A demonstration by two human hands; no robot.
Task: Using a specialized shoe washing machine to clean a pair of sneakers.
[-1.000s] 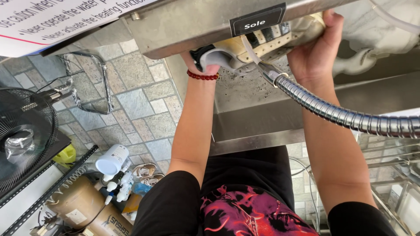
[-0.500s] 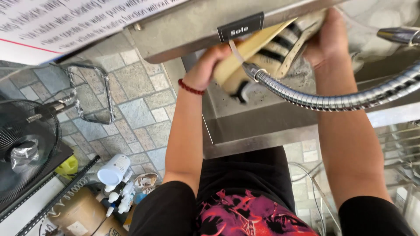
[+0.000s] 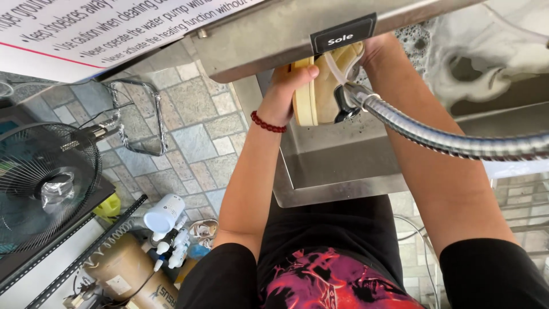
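Sink [image 3: 343, 171]: one, steel, taken as the landmark.

Shoe [image 3: 326, 86]: one, tan with a pale yellow sole, held on edge above the sink's basin, just under the steel shelf [image 3: 274, 40] that crossed over the sink.

Left hand [image 3: 289, 86]: one, with a red bead bracelet [image 3: 267, 123] at the wrist; it clasped the shoe's sole edge, thumb laid across the top.

Right hand [image 3: 374, 51]: one, at the shoe's far side and touching it, mostly hidden behind shoe and shelf; whether it was clenched could not be told.

Hose [image 3: 446, 137]: one, ribbed metal, running in from the right of the sink, its dark nozzle against the shoe's upper.

Foam [image 3: 417, 40]: one patch, at the sink's back right.

Fan [image 3: 40, 183]: one, black, wire-caged, well left of the sink.

White bottles [image 3: 166, 220]: one large, several small, too crowded to count, on the tiled floor left of the sink's front edge.

Brown canister [image 3: 123, 274]: one, just below the bottles.

Notice [image 3: 86, 28]: one, white, upper left of the sink.
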